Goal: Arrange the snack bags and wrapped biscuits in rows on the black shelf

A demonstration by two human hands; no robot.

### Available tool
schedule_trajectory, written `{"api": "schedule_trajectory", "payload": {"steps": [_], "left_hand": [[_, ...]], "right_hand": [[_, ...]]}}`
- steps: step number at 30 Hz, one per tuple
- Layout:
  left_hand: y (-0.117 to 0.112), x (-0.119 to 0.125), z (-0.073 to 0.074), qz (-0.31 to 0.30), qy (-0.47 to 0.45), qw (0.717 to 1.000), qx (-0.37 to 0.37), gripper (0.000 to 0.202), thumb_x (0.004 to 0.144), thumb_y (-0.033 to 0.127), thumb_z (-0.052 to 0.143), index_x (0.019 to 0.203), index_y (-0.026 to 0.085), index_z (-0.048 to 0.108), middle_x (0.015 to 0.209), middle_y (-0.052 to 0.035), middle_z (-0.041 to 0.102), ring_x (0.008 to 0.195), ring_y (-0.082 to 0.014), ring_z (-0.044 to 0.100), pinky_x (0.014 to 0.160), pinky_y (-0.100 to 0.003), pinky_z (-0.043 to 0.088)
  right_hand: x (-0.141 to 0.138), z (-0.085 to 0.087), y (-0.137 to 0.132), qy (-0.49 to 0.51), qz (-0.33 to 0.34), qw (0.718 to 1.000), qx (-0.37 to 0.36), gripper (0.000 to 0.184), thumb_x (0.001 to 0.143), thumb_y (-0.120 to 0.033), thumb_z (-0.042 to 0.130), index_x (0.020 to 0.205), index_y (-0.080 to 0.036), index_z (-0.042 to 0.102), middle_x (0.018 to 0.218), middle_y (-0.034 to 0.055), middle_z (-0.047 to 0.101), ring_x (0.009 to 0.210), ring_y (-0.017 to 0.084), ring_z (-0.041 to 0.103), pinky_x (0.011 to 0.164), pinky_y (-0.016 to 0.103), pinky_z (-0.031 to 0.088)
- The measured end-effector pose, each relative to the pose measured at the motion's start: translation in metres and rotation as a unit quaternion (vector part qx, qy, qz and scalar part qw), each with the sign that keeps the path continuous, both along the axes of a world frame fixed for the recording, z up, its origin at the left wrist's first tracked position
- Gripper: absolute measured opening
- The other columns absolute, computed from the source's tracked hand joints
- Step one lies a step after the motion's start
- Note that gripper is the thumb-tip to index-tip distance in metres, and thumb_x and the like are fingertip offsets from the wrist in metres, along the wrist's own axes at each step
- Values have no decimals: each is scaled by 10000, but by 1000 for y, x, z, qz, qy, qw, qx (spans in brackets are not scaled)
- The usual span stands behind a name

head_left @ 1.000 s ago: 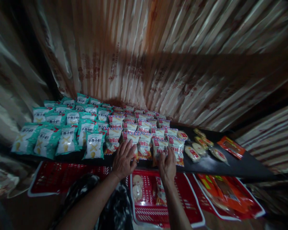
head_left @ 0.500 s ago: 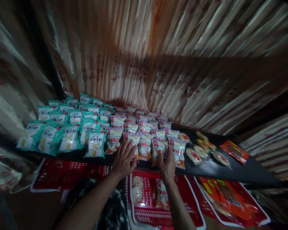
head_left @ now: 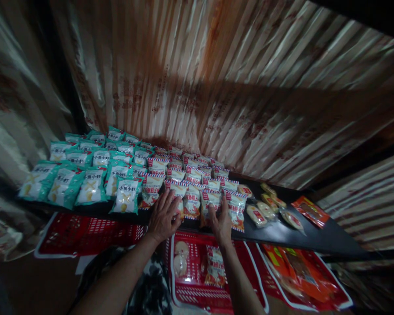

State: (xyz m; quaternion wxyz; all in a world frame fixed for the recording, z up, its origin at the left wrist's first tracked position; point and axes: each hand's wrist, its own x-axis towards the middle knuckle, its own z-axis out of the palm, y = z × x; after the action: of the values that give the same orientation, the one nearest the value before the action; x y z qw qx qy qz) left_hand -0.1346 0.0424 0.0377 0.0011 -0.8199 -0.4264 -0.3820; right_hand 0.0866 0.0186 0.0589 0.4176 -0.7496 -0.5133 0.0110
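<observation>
My left hand (head_left: 164, 217) lies with its fingers stretched out against the front of a white-and-orange snack bag (head_left: 178, 189) in the front row on the shelf. Thumb and fingers of my right hand (head_left: 222, 222) are closed on the right part of another such bag (head_left: 210, 200). Part of each bag is hidden behind my fingers. A further white-and-orange bag (head_left: 238, 205) stands just right of my right hand. Between my hands is one more bag of this kind (head_left: 192, 201), upright with its striped top edge showing.
Rows of teal-and-white snack bags (head_left: 92, 183) fill the left of the black shelf (head_left: 318, 240). Round packaged items (head_left: 256, 215) and an orange packet (head_left: 310, 211) lie at the right. Below stand red baskets (head_left: 200, 295), holding more packets. A striped curtain (head_left: 190, 65) hangs behind.
The view has shifted a little, so the shelf and baskets appear further left. Both hands stay at the same bags, with hardly any movement against them.
</observation>
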Motion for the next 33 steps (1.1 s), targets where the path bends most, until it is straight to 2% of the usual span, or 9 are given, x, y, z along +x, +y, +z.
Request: {"api": "schedule_trajectory", "payload": {"steps": [5, 10, 15, 22, 27, 33], "left_hand": [[0, 3, -1, 18, -13, 1000, 7, 532, 838, 292, 490, 1354, 169, 442, 1477, -101, 356, 1406, -273, 208, 1103, -456, 258], [0, 4, -3, 20, -12, 1000, 19, 542, 832, 290, 496, 1357, 169, 438, 1474, -105, 360, 1406, -276, 208, 1101, -461, 261], [-1, 3, -4, -1, 0, 999, 33, 545, 836, 303, 504, 1359, 166, 434, 1488, -110, 332, 1414, -276, 180, 1119, -468, 235], [-2, 4, -7, 25, 6, 999, 34, 532, 838, 314, 508, 1353, 198, 444, 1506, -107, 293, 1416, -297, 165, 1114, -516, 223], [-3, 2, -8, 15, 42, 997, 60, 569, 836, 300, 502, 1386, 192, 404, 1495, -114, 314, 1412, -294, 182, 1112, -504, 244], [-2, 2, -8, 8, 61, 995, 83, 587, 839, 291, 492, 1403, 180, 371, 1484, -122, 333, 1406, -287, 202, 1103, -490, 273]], "right_hand": [[-1, 4, 4, 49, 10, 999, -19, 790, 807, -604, 425, 1413, -105, 339, 1357, 198, 484, 1247, 315, 465, 989, 469, 394], [1, 9, 5, 56, 15, 998, -20, 795, 813, -612, 412, 1428, -119, 310, 1347, 190, 492, 1207, 315, 493, 950, 460, 410], [5, 14, 4, 83, 23, 994, -61, 850, 795, -652, 401, 1447, -124, 266, 1369, 196, 469, 1167, 318, 520, 936, 450, 410], [14, 10, 11, 70, 29, 995, -65, 874, 786, -667, 403, 1435, -91, 299, 1333, 221, 496, 1048, 307, 579, 893, 433, 426], [18, 6, 20, 61, 44, 996, -41, 856, 791, -669, 395, 1417, -88, 337, 1423, 211, 402, 1191, 319, 503, 977, 454, 390], [23, 3, 24, 29, 56, 997, -37, 830, 802, -666, 378, 1377, -68, 391, 1377, 224, 456, 1241, 323, 471, 1008, 476, 377]]}}
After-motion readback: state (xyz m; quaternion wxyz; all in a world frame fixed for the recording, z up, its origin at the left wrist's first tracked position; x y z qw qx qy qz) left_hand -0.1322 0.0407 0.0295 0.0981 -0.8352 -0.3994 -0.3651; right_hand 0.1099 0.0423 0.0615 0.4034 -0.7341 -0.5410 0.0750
